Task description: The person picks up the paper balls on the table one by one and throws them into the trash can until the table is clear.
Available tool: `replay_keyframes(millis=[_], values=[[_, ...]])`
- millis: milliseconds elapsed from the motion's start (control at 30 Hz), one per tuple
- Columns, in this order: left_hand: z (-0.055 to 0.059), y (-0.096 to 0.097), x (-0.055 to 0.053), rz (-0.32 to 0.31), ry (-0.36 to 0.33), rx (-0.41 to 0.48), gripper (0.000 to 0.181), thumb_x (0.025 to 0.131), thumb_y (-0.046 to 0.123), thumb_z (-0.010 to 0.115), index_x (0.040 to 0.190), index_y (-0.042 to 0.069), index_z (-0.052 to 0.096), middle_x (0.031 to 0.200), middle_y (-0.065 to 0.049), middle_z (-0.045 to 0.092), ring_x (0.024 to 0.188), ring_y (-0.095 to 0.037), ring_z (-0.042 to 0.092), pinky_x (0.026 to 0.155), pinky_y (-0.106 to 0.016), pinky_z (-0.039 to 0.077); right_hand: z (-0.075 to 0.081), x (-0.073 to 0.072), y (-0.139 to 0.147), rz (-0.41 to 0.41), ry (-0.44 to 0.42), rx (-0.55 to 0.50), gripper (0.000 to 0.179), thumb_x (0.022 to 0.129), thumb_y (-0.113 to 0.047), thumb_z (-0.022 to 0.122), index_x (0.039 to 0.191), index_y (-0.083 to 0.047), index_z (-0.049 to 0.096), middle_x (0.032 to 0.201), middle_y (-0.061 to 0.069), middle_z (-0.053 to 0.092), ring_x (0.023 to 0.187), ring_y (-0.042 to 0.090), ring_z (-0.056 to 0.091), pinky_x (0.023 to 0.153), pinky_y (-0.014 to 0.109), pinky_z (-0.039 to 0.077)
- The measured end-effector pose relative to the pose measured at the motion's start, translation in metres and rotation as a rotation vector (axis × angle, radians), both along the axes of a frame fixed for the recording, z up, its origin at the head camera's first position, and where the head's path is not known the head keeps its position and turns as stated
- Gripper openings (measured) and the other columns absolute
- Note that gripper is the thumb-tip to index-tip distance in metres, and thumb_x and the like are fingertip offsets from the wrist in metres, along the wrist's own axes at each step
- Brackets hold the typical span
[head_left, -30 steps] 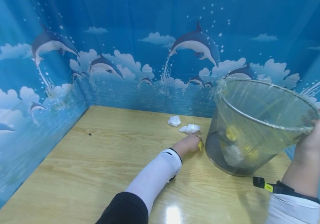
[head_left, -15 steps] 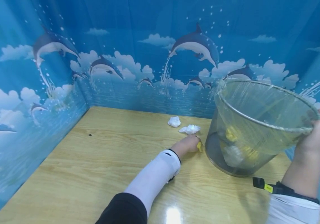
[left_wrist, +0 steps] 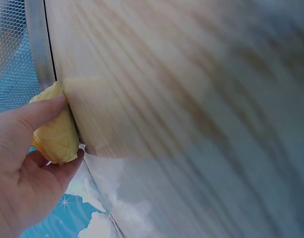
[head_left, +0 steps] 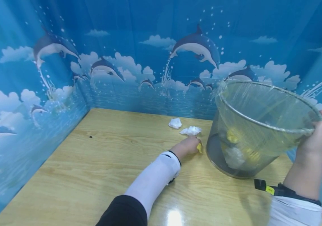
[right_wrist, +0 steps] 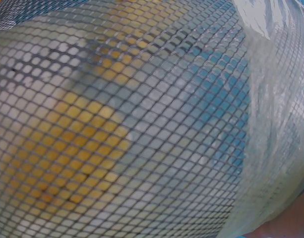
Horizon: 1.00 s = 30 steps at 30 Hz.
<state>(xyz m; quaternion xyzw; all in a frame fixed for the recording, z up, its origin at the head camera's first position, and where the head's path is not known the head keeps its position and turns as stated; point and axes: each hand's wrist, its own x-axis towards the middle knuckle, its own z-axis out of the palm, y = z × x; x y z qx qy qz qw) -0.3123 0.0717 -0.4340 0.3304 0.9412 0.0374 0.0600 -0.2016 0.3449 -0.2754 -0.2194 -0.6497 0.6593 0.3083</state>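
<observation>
My left hand pinches a crumpled yellow paper ball between thumb and fingers, low over the table just left of the bin. In the head view only a bit of the yellow paper shows past the fingers. My right hand grips the rim of a wire mesh wastebasket on its right side. The basket is tilted and lined with a clear plastic bag. Yellow and white crumpled pieces show through the mesh, and a yellow one looms in the right wrist view.
Behind my left hand, two crumpled white papers lie on the wooden table, one nearer and one farther. A small dark speck is at the left. A blue dolphin-print curtain borders the table's back and sides.
My left hand, with the yellow paper ball, has drawn very slightly left, away from the wastebasket. My right hand and the basket have stayed practically still.
</observation>
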Motion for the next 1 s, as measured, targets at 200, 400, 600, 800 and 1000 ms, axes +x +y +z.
replay_keyframes(millis=[200,400,600,800,1000], values=[[0.002,0.000,-0.001,0.006,-0.020,0.001,0.029,0.091,0.017,0.066,0.119,0.012,0.066,0.110,-0.003,0.065,0.100,-0.014,0.058,0.087,-0.024,0.049,0.000,0.000,0.000,-0.001,-0.003,-0.006,0.057,0.097,-0.018,0.023,0.151,-0.037,0.021,0.159,-0.017,0.005,0.143,0.001,0.006,0.118,0.024,0.005],[0.004,-0.001,-0.002,-0.001,-0.037,0.025,0.025,0.089,0.015,0.067,0.114,0.011,0.067,0.106,-0.003,0.067,0.096,-0.015,0.061,0.084,-0.024,0.050,0.002,-0.002,0.002,-0.007,0.010,-0.022,0.057,0.097,-0.016,0.024,0.151,-0.036,0.023,0.158,-0.016,0.012,0.142,0.002,0.014,0.116,0.022,0.011],[0.008,-0.001,0.003,0.019,-0.084,0.101,0.037,0.090,0.019,0.068,0.127,0.011,0.063,0.117,-0.002,0.067,0.102,-0.014,0.061,0.084,-0.021,0.049,0.005,-0.001,0.002,0.012,0.021,-0.041,0.059,0.095,-0.013,0.024,0.151,-0.034,0.023,0.157,-0.016,0.012,0.140,0.002,0.017,0.115,0.021,0.015],[0.013,-0.004,0.001,0.095,-0.067,0.203,0.039,0.089,0.021,0.069,0.126,0.012,0.062,0.114,-0.004,0.066,0.097,-0.013,0.060,0.075,-0.020,0.048,0.004,-0.001,0.002,0.011,0.006,-0.041,0.060,0.095,-0.014,0.024,0.151,-0.037,0.023,0.158,-0.017,0.009,0.141,0.002,0.015,0.116,0.024,0.012],[0.020,-0.006,-0.004,0.142,-0.042,0.353,0.037,0.088,0.020,0.070,0.124,0.010,0.064,0.116,-0.004,0.067,0.107,-0.018,0.061,0.087,-0.024,0.050,0.002,0.000,0.001,0.005,-0.001,-0.012,0.057,0.097,-0.017,0.022,0.151,-0.037,0.022,0.159,-0.016,0.006,0.143,0.003,0.010,0.116,0.022,0.011]])
